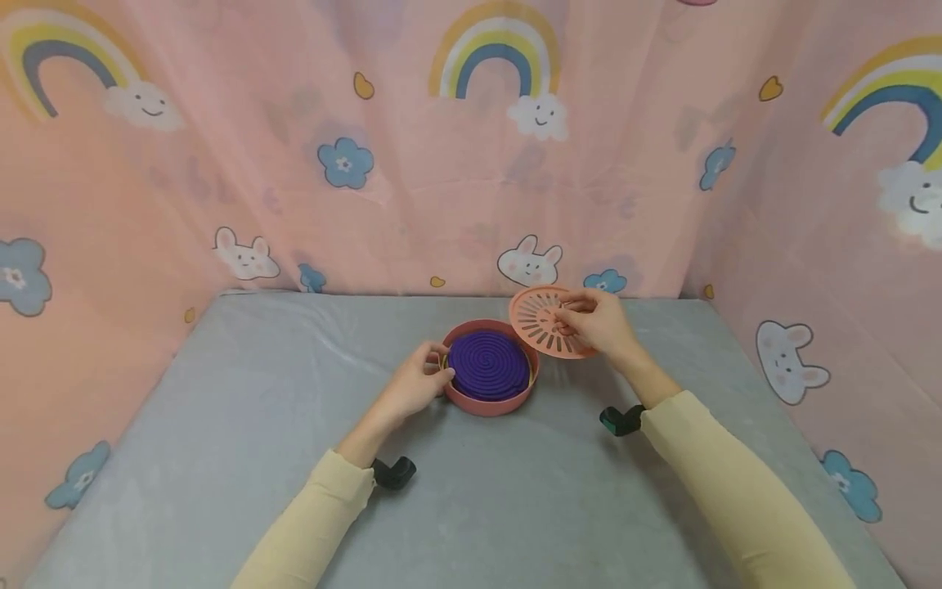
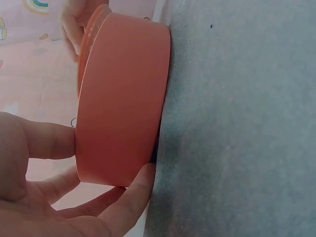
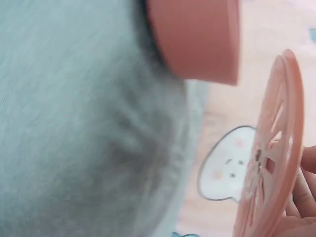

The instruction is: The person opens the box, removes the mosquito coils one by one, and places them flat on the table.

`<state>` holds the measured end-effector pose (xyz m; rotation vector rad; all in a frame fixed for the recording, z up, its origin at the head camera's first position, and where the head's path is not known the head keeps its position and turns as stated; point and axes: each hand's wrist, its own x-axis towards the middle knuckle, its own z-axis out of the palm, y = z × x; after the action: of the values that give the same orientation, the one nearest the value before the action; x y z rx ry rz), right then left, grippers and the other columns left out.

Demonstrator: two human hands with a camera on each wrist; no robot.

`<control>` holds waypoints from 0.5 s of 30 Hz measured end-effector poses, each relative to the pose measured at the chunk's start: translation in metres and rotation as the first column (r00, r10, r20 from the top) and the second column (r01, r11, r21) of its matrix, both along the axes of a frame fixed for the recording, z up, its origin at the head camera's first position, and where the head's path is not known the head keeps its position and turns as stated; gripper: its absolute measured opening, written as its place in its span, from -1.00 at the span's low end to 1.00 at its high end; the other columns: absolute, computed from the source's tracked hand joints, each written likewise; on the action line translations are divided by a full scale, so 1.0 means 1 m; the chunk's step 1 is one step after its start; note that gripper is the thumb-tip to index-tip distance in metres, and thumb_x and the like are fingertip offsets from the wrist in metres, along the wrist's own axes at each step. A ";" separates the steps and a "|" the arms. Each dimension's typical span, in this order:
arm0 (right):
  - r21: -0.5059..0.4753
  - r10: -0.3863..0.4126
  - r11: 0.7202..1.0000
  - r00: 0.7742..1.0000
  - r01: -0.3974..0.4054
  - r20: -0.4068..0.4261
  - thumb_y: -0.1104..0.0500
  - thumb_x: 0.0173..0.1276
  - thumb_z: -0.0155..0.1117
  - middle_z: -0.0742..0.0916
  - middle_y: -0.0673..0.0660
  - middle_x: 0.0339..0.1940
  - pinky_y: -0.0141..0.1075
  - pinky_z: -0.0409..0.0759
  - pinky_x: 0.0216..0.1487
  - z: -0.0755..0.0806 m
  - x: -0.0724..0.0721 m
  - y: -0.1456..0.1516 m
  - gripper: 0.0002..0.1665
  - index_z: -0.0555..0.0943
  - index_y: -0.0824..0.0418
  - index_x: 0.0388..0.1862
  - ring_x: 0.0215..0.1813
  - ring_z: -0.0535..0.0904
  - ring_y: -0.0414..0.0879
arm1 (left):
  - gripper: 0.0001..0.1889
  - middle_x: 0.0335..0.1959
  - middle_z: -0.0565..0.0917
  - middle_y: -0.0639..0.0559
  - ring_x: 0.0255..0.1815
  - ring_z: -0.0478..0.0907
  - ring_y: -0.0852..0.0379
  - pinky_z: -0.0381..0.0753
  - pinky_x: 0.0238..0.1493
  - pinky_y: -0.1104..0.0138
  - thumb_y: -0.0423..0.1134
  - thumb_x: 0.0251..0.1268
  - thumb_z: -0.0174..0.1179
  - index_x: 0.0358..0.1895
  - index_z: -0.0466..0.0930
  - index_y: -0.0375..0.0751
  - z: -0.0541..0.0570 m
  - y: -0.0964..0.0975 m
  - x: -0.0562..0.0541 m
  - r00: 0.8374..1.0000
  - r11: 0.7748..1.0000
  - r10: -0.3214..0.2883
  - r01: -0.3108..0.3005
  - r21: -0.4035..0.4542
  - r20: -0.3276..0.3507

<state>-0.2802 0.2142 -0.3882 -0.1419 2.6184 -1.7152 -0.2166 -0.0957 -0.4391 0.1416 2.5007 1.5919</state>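
Observation:
A round salmon-pink box sits on the grey table covering, with a spiral purple mosquito coil lying inside it. My left hand grips the box's left side; in the left wrist view the thumb touches the rim and the fingers reach round the wall. Up and to the right of the box, my right hand pinches a round slotted lid. The lid is tilted and held apart from the box, as the right wrist view shows its slotted face on edge. Thin yellowish strips show beside the coil.
The grey cloth-covered table spreads around the box. Pink curtains with rainbows, rabbits and flowers enclose the back and sides. Black wrist mounts stick out from both cuffs near the table.

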 end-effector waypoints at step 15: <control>0.086 -0.083 0.993 0.996 0.085 -0.028 0.24 0.51 0.25 0.72 0.40 -0.03 -0.22 0.75 -0.23 -0.033 -0.029 0.010 -0.61 0.56 0.39 0.23 -0.26 0.77 -0.01 | -0.64 0.29 0.49 -0.22 0.21 0.57 -0.10 0.69 -0.06 0.16 -0.24 0.48 0.20 0.27 0.46 -0.12 -0.003 0.001 0.000 1.000 1.000 0.010 -0.010 -0.012 -0.007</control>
<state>-0.3096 0.2241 -0.4212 -0.0527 2.7486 -1.6291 -0.2168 -0.0947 -0.4421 0.1334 2.5194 1.5823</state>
